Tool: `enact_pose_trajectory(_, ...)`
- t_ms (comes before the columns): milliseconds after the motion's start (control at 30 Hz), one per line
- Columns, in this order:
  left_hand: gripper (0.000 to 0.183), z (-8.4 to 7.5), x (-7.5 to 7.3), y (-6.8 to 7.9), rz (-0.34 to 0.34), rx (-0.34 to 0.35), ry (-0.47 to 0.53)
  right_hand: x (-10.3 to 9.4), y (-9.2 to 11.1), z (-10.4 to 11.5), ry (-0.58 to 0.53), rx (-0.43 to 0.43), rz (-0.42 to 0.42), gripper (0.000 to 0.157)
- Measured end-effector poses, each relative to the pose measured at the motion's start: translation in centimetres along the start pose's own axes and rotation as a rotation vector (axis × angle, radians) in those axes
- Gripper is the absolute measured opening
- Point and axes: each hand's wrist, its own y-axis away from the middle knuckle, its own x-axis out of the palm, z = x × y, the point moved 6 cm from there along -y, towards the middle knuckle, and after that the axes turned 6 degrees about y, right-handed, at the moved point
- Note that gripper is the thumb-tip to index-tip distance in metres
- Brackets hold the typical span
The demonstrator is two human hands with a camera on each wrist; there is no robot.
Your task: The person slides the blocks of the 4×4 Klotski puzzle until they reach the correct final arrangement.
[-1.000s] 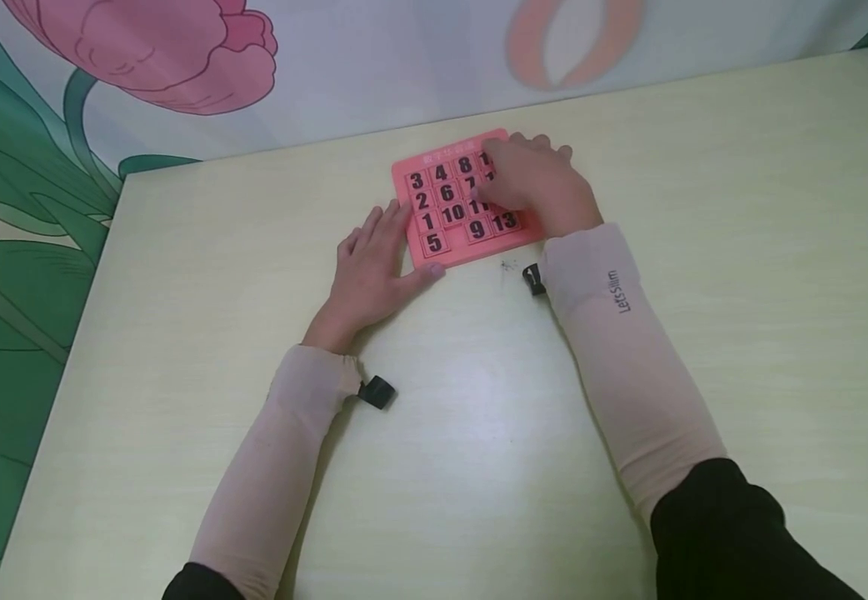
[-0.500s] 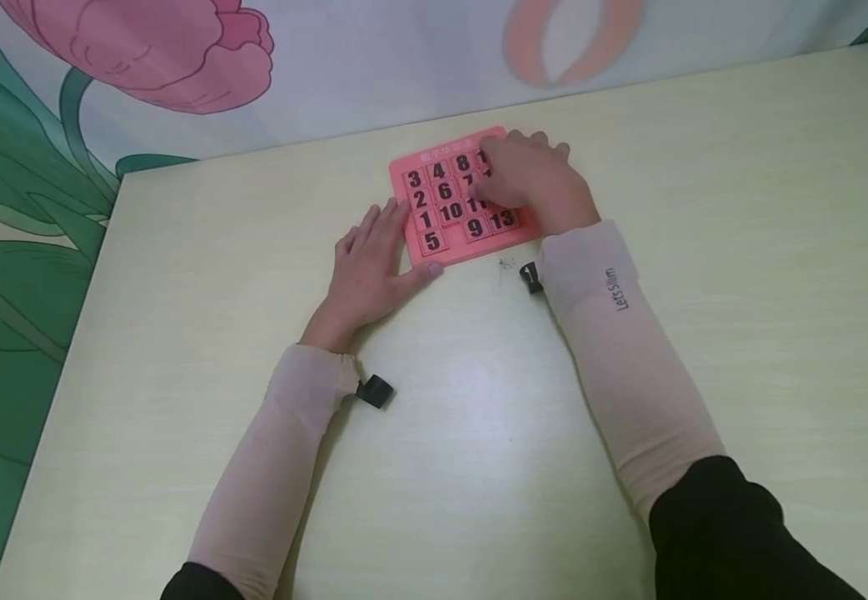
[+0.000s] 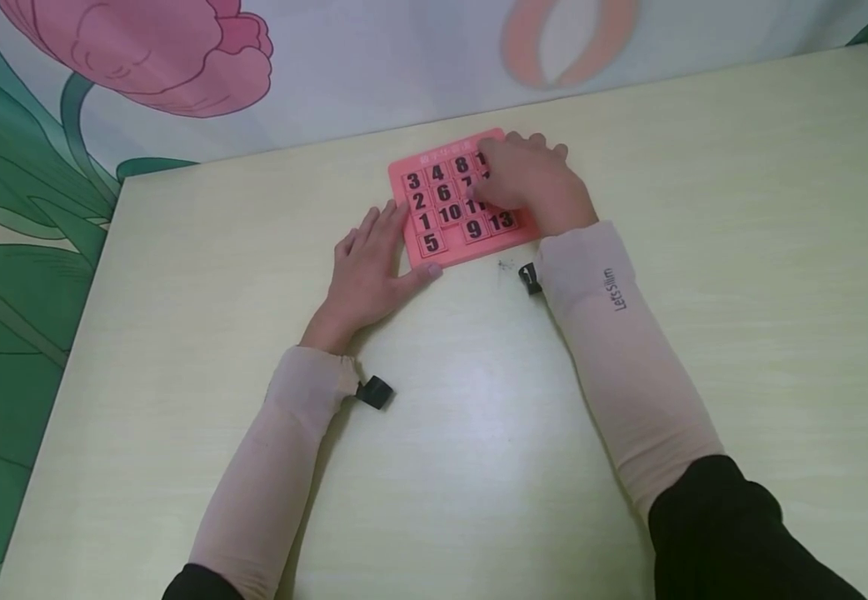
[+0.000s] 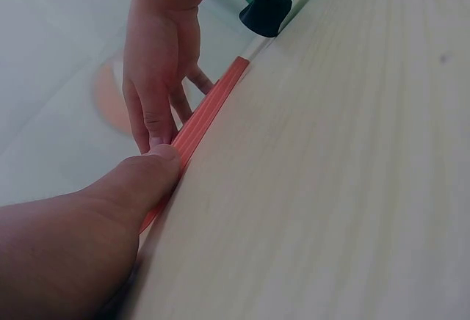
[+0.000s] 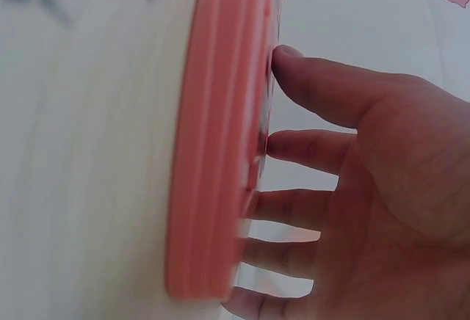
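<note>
A pink number slide puzzle point(image 3: 486, 248) lies tilted on the table near the wall. Its tiles carry black numerals; a gap shows in the front row between the 5 and the 9. My left hand point(image 3: 370, 271) rests against its left side, fingers straight, and the thumb point(image 4: 165, 153) presses the front edge in the left wrist view. Over the puzzle's right part lies my right hand point(image 3: 535, 179), hiding several tiles. In the right wrist view its spread fingers point(image 5: 308, 150) and thumb touch the face of the puzzle point(image 5: 213, 151).
The pale wooden table point(image 3: 434, 467) meets a wall point(image 3: 389, 67) with a painted pink flower point(image 3: 172, 50) right behind the puzzle. Green leaf artwork point(image 3: 14, 292) borders the table's left edge. A small dark smudge point(image 3: 506, 265) marks the tabletop before the puzzle.
</note>
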Motion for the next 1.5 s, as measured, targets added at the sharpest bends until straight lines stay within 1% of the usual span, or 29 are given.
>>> enact_pose_trajectory(433,0.095,-0.08,0.15,-0.12,0.001,0.006,-0.004,0.04,0.02,-0.24,-0.009,0.006,-0.002,0.054)
enact_pose_trajectory(733,0.093,-0.24,-0.23,0.05,-0.002,0.012,-0.002,-0.16,0.13,0.08,-0.011,0.003,-0.008,0.054)
enact_pose_trajectory(967,0.094,-0.26,-0.23,0.13,-0.001,0.011,0.004,-0.22,0.28,0.14,-0.007,0.010,0.000,0.056)
enact_pose_trajectory(1367,0.094,-0.13,-0.45,0.34,0.006,0.005,-0.003,-0.26,0.26,0.45,-0.006,0.008,-0.003,0.051)
enact_pose_trajectory(1500,0.093,-0.02,-0.57,0.40,0.001,0.006,-0.003,-0.29,0.16,0.67,-0.010,0.007,-0.007,0.054)
